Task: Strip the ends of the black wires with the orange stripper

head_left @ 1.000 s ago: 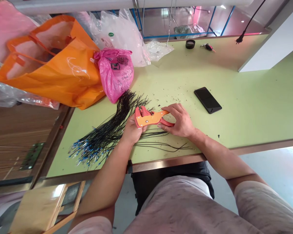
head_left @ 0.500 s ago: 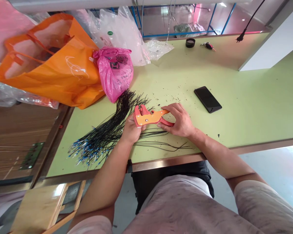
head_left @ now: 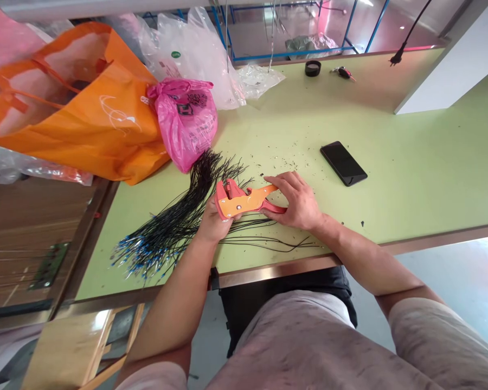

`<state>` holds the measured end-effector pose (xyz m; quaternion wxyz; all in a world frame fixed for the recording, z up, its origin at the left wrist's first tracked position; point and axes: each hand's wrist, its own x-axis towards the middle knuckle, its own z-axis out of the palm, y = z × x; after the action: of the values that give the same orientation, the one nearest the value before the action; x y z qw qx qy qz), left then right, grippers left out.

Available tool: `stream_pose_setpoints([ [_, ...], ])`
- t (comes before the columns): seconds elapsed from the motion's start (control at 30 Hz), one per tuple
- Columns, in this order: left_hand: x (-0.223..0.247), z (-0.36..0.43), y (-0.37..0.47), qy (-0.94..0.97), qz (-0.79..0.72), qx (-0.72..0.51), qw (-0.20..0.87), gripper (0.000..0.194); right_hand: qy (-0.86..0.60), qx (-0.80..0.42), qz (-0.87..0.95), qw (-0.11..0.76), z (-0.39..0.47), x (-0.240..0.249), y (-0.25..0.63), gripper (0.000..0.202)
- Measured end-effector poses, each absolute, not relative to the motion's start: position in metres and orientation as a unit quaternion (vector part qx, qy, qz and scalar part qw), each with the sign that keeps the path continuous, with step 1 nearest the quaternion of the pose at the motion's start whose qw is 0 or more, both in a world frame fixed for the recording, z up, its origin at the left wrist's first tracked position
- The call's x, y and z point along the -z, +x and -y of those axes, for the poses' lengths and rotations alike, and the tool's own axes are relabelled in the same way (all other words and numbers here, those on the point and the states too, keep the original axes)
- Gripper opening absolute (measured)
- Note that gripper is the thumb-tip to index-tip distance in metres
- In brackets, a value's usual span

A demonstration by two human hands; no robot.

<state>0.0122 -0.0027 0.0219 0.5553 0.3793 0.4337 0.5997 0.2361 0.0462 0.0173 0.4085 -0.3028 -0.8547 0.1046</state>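
My right hand (head_left: 299, 200) is wrapped round the handles of orange and red wire strippers (head_left: 244, 205), which stay partly spread. The head of the tool points left, over the table. Right behind that head is my left hand (head_left: 213, 223), closed, its fingers mostly covered by the tool; what they pinch is hidden. To the left lies a thick bundle of black wires (head_left: 174, 211) with blue and silvery ends toward the near left. A few separate black wires (head_left: 264, 240) stretch along the table below the tool.
Behind the bundle stand a pink plastic bag (head_left: 189, 122) and an orange bag (head_left: 89, 119). A black phone (head_left: 344, 163) lies to the right. Farther back are a black ring (head_left: 313, 68) and a small red-black item (head_left: 344, 73). Dark scraps (head_left: 288, 162) dot the green table (head_left: 423, 179).
The strippers' head and my left hand have shifted slightly left and toward me. My right hand keeps its grip on the handles. The whole view has moved a little.
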Motion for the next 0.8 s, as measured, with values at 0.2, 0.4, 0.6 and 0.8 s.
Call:
stream_pose_setpoints([
  [0.2,-0.021,0.003,0.013,0.385,-0.435,-0.601,0.549,0.044,-0.338,-0.1,0.857,0.377,-0.046,-0.019,0.236,0.043],
  [0.4,-0.022,0.002,0.017,0.378,-0.446,-0.617,0.528,0.041,-0.356,-0.084,0.859,0.359,-0.049,-0.009,0.235,0.048],
  [0.6,-0.024,0.001,0.021,0.378,-0.452,-0.607,0.534,0.047,-0.33,-0.072,0.85,0.403,-0.05,-0.013,0.234,0.044],
  [0.8,-0.024,-0.001,0.021,0.38,-0.462,-0.618,0.51,0.053,-0.327,-0.111,0.852,0.393,-0.05,-0.013,0.234,0.038],
])
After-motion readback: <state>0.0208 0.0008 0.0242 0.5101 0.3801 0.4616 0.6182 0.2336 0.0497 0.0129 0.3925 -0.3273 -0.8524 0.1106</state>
